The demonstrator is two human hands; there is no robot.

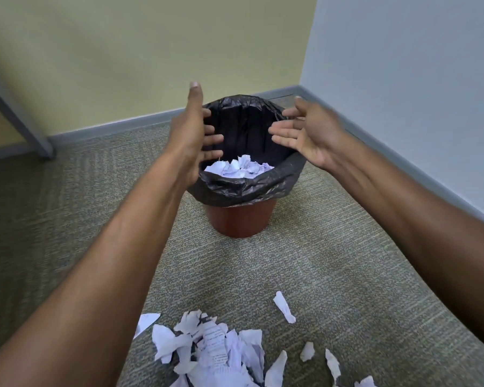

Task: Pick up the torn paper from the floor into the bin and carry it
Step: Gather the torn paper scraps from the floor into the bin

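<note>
Over the mouth of the bin (242,222), a red-brown tub lined with a black bag (246,188), both hands hang with palms facing each other: the left hand (192,135) at the left rim, the right hand (305,134) at the right rim, fingers spread and relaxed, holding nothing. Crumpled white scraps (239,169) lie inside the bag. More torn paper (213,350) sits heaped on the carpeted floor (347,261) nearer the camera, with loose bits scattered to its right. Behind the bin two walls meet in a corner.
</note>
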